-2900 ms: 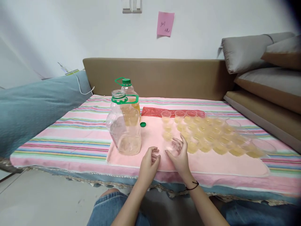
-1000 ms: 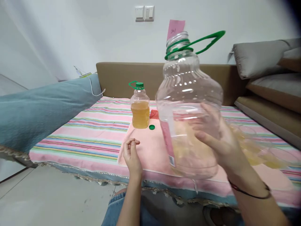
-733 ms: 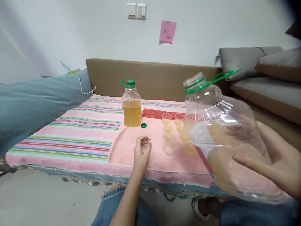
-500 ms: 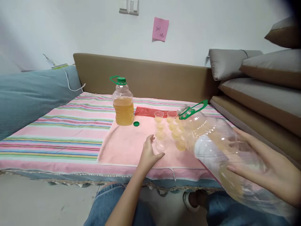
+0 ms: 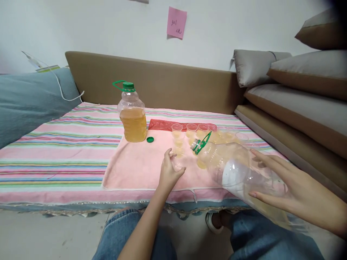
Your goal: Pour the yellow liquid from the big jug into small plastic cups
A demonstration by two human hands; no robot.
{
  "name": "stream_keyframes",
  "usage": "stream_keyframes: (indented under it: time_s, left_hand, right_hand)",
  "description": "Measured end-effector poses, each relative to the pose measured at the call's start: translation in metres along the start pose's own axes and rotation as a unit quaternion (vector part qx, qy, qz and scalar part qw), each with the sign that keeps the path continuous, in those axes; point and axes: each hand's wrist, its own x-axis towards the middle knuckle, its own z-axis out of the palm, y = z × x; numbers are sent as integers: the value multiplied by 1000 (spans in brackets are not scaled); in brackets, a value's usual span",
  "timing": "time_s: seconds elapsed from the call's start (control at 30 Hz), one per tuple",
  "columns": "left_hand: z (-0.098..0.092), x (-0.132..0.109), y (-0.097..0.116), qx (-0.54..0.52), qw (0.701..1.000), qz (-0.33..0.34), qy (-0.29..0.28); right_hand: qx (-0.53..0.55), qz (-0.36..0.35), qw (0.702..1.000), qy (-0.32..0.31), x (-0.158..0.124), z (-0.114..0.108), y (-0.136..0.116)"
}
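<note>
My right hand [image 5: 295,191] grips the body of a large clear plastic bottle [image 5: 217,155] with a green carry handle and a white label. The bottle is tilted, its uncapped mouth pointing left above the cups, with some yellowish liquid low inside. My left hand [image 5: 169,171] is beside the nearest clear plastic cup [image 5: 179,163], thumb and fingers apart near its side; whether they touch it I cannot tell. Behind that cup, rows of similar cups [image 5: 192,130] hold pale yellow liquid, some partly seen through the bottle.
A capped bottle of amber liquid [image 5: 133,124] stands at the left, a loose green cap [image 5: 150,139] near it. A red plastic bag [image 5: 159,125] lies behind the cups on the pink cloth [image 5: 130,166]. Stacked cushions [image 5: 303,97] rise at the right.
The bottle's mouth has moved left and lower, toward the nearest cups. My left hand's fingers have curled in a little closer to the front cup. The view has shifted slightly right.
</note>
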Motion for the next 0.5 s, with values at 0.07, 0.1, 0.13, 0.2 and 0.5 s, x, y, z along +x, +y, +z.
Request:
stream_keyframes:
  time_s: [0.07, 0.1, 0.13, 0.2, 0.5]
  left_hand:
    - [-2, -1, -1, 9, 1000, 0, -4]
    - [-3, -2, -1, 12, 1000, 0, -7]
    - [-4, -2, -1, 14, 1000, 0, -11]
    - [-5, -3, -2, 14, 1000, -1, -19]
    - [-7, -4, 0, 34, 999, -3, -35]
  right_hand:
    - [-19, -13, 1000, -1, 3, 1, -1]
    - [-29, -19, 999, -1, 5, 1, -2]
    - [-37, -26, 999, 0, 7, 1, -3]
    - [-48, -39, 998, 2, 9, 0, -5]
    - [-100, -72, 992, 9, 16, -4, -10]
